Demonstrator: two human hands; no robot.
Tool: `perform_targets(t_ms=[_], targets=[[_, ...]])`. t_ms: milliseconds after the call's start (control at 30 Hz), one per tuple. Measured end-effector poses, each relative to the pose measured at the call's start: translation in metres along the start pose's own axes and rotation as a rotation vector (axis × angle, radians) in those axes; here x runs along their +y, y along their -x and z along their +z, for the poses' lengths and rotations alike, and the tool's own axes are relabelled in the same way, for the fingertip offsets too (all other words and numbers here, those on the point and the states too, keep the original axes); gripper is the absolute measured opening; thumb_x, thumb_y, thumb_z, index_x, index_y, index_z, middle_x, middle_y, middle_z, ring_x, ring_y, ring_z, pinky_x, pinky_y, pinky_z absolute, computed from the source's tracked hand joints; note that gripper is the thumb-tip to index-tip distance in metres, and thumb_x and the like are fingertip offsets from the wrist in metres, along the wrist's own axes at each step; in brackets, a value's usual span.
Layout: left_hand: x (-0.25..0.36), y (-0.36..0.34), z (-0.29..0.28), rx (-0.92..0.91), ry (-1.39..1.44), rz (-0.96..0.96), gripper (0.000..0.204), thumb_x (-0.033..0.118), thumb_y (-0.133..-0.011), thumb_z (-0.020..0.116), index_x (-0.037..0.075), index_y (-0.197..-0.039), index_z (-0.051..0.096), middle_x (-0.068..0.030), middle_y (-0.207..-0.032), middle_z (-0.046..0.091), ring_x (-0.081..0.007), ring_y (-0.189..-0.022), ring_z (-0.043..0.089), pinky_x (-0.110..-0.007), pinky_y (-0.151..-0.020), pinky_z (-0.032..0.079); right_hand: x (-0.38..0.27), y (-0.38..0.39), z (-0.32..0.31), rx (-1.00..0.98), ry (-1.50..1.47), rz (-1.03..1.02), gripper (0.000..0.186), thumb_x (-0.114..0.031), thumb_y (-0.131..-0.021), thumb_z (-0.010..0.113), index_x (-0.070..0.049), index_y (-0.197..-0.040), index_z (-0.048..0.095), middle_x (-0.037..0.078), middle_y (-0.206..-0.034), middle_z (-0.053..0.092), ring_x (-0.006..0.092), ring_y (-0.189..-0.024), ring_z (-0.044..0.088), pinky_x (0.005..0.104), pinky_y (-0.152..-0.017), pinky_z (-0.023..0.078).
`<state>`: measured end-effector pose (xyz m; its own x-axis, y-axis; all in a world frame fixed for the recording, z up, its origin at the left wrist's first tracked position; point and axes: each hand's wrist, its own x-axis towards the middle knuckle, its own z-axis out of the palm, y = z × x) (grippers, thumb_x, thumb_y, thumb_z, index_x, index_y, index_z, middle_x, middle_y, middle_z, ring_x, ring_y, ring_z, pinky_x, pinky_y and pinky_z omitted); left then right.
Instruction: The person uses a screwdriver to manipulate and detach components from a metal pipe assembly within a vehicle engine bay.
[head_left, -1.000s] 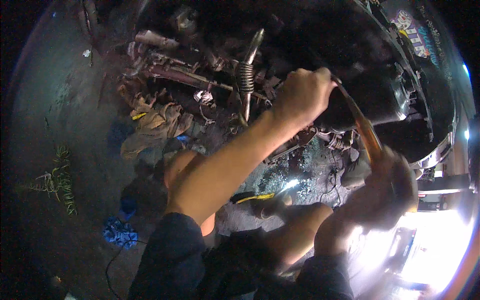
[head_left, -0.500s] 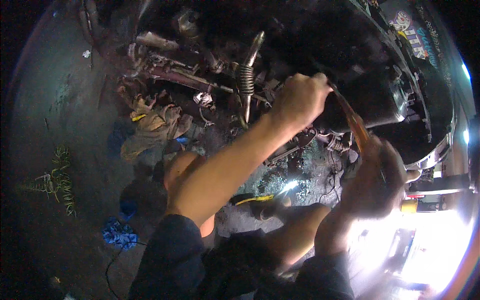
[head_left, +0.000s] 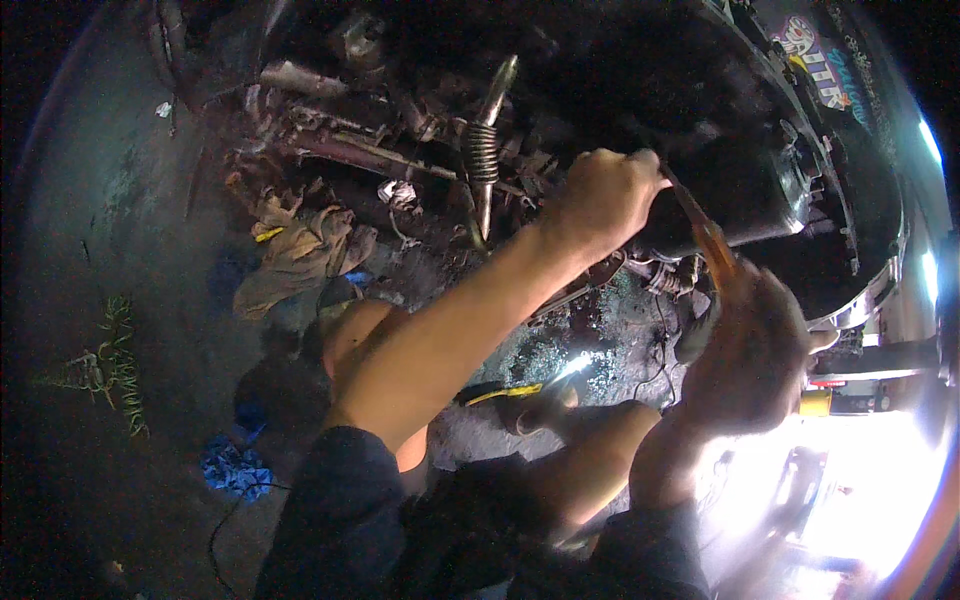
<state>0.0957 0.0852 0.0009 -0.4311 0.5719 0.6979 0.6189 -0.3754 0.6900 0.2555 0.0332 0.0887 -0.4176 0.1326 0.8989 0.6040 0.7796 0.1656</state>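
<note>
My left hand [head_left: 608,203] is closed in a fist in front of the dark vehicle parts, its thumb and fingertips at the thin dark end of a long slim tool. My right hand [head_left: 748,355], blurred and lower to the right, wraps round the other end. Between the hands, the orange-brown part of the slim tool [head_left: 716,250] slants down to the right; its exact kind is unclear. Left of my left hand stands a metal rod with a coil spring [head_left: 482,150] round it, tilted slightly.
A brown rag [head_left: 300,262] lies on the dark floor at left, with crumpled blue material [head_left: 236,468] nearer me. A lit lamp with a yellow edge [head_left: 515,390] shines between my legs. Vehicle bodywork [head_left: 835,190] curves along the right, above bright glare.
The view has shifted slightly, so the surroundings sit a little further left. Both hands keep their hold on the slim tool, in nearly the same pose.
</note>
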Motion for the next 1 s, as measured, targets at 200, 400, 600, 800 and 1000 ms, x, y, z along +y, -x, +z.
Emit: perform_targets(t_ms=[200,400,600,800,1000], targets=[[0.007,-0.004,0.001,0.007,0.048,-0.014,0.015,0.015,-0.096,0.064,0.004,-0.086,0.063,-0.0148,-0.071,0.071,-0.0259,-0.066,0.074,-0.038,-0.056,0.059,-0.004,-0.005,-0.007,0.084,0.08,0.268,0.011,-0.007,-0.086,0.078,0.002,-0.09,0.072,0.009,-0.084,0.072,0.0111,-0.061,0.063,0.0273,-0.051,0.052],[0.003,-0.004,0.0,0.003,0.117,0.014,0.011,0.01,-0.097,0.06,0.001,-0.093,0.066,-0.0164,-0.082,0.074,-0.0255,-0.068,0.075,-0.037,-0.059,0.061,0.002,-0.004,-0.008,0.055,0.017,0.238,0.011,-0.008,-0.09,0.071,0.001,-0.092,0.076,0.012,-0.089,0.073,0.013,-0.076,0.069,0.0252,-0.059,0.054],[0.006,-0.008,0.001,0.006,0.147,-0.028,0.012,0.01,-0.098,0.06,0.0,-0.096,0.066,-0.0163,-0.083,0.074,-0.025,-0.068,0.075,-0.036,-0.059,0.061,-0.006,-0.005,-0.016,0.052,0.009,0.311,0.016,-0.009,-0.085,0.078,0.0,-0.098,0.076,0.01,-0.097,0.074,0.017,-0.082,0.071,0.0268,-0.066,0.056],[0.002,-0.005,-0.001,0.011,0.052,-0.018,0.016,0.015,-0.097,0.062,0.002,-0.088,0.064,-0.0164,-0.074,0.072,-0.0271,-0.068,0.074,-0.039,-0.057,0.059,0.002,-0.005,-0.009,0.046,-0.023,0.137,0.018,-0.009,-0.085,0.08,0.0,-0.099,0.073,0.011,-0.095,0.074,0.0179,-0.079,0.072,0.0335,-0.072,0.058],[-0.004,-0.001,-0.002,0.016,-0.018,-0.012,0.02,0.017,-0.097,0.063,0.002,-0.083,0.062,-0.0163,-0.071,0.07,-0.029,-0.067,0.073,-0.042,-0.056,0.058,0.002,-0.005,-0.003,0.046,-0.044,0.106,0.014,-0.011,-0.086,0.079,0.001,-0.092,0.074,0.009,-0.087,0.075,0.0147,-0.068,0.068,0.0267,-0.055,0.051]])
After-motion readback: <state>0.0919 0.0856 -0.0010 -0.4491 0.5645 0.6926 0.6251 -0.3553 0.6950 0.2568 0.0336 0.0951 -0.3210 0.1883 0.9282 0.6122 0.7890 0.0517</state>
